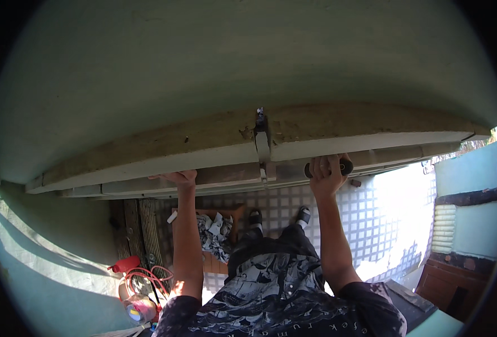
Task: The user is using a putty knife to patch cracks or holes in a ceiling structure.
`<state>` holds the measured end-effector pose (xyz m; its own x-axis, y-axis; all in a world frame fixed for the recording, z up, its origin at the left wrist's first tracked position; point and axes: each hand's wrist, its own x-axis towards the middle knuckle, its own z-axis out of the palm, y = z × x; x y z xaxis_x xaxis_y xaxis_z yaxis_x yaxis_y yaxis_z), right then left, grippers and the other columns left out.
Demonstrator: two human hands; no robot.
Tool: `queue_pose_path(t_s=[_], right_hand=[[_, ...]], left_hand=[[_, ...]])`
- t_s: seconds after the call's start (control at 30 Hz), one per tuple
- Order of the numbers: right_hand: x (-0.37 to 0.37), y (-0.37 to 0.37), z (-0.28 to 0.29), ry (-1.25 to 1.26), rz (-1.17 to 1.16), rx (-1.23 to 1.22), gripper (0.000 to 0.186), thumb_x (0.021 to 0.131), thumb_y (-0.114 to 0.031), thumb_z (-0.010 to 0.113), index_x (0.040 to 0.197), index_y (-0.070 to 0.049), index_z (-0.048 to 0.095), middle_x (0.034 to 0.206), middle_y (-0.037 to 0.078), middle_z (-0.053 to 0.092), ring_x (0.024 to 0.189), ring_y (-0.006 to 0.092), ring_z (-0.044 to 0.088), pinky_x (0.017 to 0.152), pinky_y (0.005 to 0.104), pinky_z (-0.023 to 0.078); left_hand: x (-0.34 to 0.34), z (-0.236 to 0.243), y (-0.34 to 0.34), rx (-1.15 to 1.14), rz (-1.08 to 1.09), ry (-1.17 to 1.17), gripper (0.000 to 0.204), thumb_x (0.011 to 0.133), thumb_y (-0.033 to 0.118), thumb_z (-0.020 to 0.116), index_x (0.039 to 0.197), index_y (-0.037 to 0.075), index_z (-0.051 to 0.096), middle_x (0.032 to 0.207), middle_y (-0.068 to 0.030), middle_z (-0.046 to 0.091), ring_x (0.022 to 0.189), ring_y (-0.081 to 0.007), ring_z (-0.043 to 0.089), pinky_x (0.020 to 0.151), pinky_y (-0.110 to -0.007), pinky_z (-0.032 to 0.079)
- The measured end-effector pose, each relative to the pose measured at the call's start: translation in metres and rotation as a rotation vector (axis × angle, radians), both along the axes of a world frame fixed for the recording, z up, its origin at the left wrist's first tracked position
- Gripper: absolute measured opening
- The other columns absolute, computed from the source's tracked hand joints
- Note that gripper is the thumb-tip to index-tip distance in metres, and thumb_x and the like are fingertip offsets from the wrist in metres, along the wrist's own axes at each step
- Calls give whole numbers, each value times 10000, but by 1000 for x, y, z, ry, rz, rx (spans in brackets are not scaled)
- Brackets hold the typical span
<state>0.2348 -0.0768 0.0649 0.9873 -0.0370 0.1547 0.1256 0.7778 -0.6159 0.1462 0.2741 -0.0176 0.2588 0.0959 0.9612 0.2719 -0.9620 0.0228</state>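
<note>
"What's on the head feed?"

"From here I see the right hand (328, 170) wrapped around a dark, rounded object (346, 167), right of the metal bracket (262, 145) and near the lower shelf (226, 175)."

"And the left hand (182, 177)?"

"Left of the bracket, by that same shelf; I can't tell whether its fingers grip."

From head height, one fisheye looks steeply down past close boards (344, 121) to tiled floor (369, 222)

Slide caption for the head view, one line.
Left hand at a lower wooden board, right hand grasping a dark object, above a tiled floor.
</note>
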Motion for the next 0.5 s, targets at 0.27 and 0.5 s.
queue_pose_path(t_s=[0.27,0.5], right_hand=[[-9,6,3,-54,20,-67,274,932,-47,523,701,-103,387,502,-29,322,384,67,279,354,243,227],[-30,8,12,-218,-177,-116,270,929,-113,557,717,-75,394,523,-33,306,394,85,271,386,255,291]], left_hand=[[-5,9,-3,-22,29,-11,609,939,392,336,1376,-31,362,1412,-261,342,1164,-385,333,963,-459,208],[3,17,-10,-63,-40,-84,540,944,398,339,1289,-8,422,1266,-210,435,1044,-346,365,883,-427,240]])
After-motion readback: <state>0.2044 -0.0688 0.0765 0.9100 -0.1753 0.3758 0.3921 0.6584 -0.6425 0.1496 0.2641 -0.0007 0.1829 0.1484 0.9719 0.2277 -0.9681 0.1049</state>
